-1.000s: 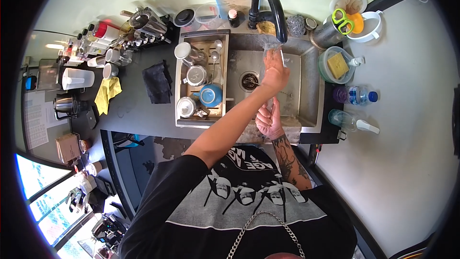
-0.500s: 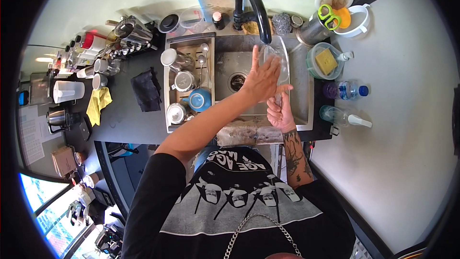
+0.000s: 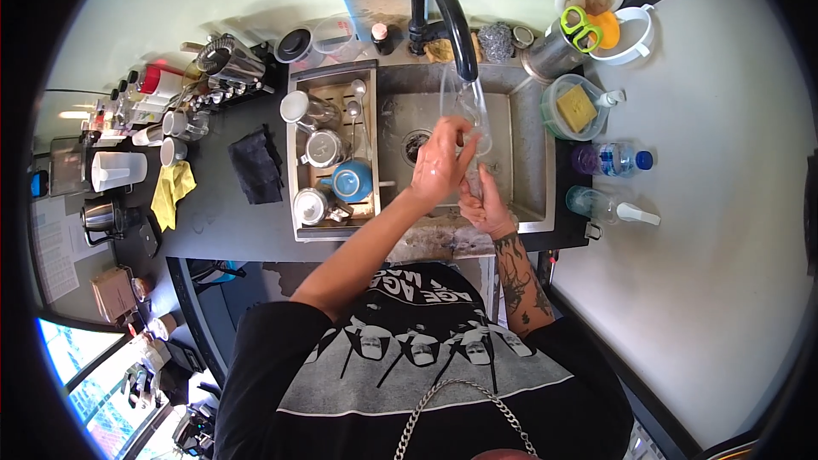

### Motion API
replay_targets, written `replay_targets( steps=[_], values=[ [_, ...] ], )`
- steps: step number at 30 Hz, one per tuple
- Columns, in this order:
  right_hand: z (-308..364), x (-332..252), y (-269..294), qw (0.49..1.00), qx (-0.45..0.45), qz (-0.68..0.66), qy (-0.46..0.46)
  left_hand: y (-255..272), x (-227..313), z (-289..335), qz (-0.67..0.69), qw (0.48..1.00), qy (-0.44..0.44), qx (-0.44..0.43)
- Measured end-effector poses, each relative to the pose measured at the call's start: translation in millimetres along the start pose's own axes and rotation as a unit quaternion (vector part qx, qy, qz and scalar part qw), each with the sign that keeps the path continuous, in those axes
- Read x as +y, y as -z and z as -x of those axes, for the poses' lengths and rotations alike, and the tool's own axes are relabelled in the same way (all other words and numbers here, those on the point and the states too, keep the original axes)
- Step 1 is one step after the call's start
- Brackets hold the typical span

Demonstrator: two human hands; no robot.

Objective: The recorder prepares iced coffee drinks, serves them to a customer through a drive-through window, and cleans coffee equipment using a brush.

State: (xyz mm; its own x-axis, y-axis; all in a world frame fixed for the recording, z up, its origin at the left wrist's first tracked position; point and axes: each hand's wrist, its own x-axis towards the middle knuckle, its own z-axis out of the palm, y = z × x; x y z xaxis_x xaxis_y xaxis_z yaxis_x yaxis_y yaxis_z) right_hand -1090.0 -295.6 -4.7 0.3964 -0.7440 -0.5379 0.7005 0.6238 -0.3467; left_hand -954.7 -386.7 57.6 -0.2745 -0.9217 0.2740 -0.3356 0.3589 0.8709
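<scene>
A clear see-through container (image 3: 482, 126) is tilted under the black faucet (image 3: 465, 60), over the sink (image 3: 528, 119). Its exact kind is hard to make out, as it is transparent and partly covered by my hands. My right hand (image 3: 486, 204) grips its near end, fingers wrapped round and thumb pointing up. At its left side, my left hand (image 3: 439, 169) has its fingers bent and closed against the container. The left fingertips are partly hidden.
Left of the basin, a drying tray (image 3: 368, 89) holds metal pitchers (image 3: 324, 148), spoons and a blue cup (image 3: 351, 180). On the right stand a tub with a yellow sponge (image 3: 576, 109), a water bottle (image 3: 613, 159) and a spray bottle (image 3: 609, 206). A dark cloth (image 3: 254, 163) lies farther left.
My left hand, spread flat over the container before, has drawn back toward me and bent its fingers. The container has shifted slightly left, with my right hand still gripping it.
</scene>
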Motion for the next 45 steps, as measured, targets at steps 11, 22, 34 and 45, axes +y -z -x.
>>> replay_targets(
  steps=[11, 22, 34, 45],
  values=[
    [-6, 4, 0, 0.996, -0.064, 0.000, 0.054, -16, -71, -27, -0.065, 0.950, 0.189, -0.240],
    [29, -3, 9, 0.989, 0.050, 0.137, 0.036, -17, -65, -27, 0.189, 0.912, 0.311, -0.189],
    [20, -26, -65, 0.455, 0.324, 0.794, 0.238, -28, -57, -10, 0.277, 0.860, 0.418, 0.097],
    [130, -51, -76, 0.463, 0.337, 0.803, 0.165, 7, -104, -69, -0.045, 0.996, 0.076, -0.007]
  ],
)
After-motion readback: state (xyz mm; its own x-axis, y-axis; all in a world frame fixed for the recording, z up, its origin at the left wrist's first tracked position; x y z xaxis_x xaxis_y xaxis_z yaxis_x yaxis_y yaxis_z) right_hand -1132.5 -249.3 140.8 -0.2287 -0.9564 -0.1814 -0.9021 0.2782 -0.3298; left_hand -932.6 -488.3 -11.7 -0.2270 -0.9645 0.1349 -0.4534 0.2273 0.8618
